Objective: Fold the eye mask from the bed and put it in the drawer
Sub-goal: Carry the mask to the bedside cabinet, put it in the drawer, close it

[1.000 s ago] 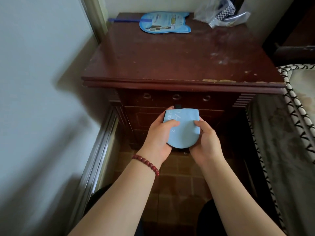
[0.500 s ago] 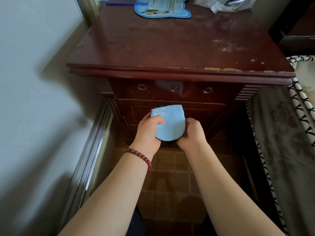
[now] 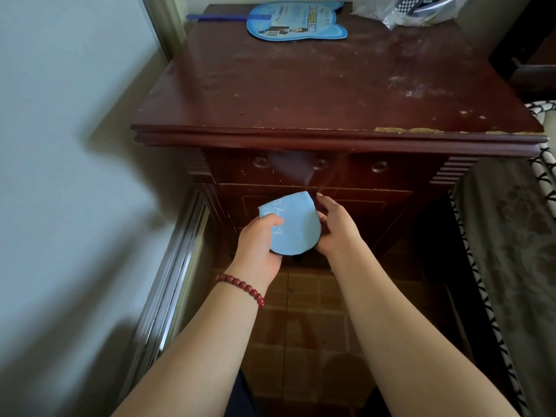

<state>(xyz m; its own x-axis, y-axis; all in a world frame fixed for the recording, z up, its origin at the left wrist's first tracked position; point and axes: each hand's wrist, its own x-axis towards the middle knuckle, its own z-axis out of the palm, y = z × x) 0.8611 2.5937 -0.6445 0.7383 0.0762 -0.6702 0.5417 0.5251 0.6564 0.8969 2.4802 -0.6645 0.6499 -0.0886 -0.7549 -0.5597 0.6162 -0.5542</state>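
The folded light blue eye mask (image 3: 296,224), with white writing on it, is gripped in my left hand (image 3: 260,248), thumb on top, in front of the dark wooden nightstand. My right hand (image 3: 334,230) is beside the mask's right edge with its fingers spread; whether it still touches the mask I cannot tell. The top drawer (image 3: 346,170) with its round knobs is shut, and so is the lower drawer (image 3: 376,206) just behind my hands.
A blue hand fan (image 3: 296,22) and a clear plastic bag (image 3: 412,10) lie at the back of the nightstand top (image 3: 316,91). A white wall and a metal door track (image 3: 168,281) stand to the left. The bed (image 3: 511,236) with patterned trim is on the right.
My right hand has opened and shifted to the mask's right side, leaving the grip to the left hand. The view has moved closer to the nightstand.
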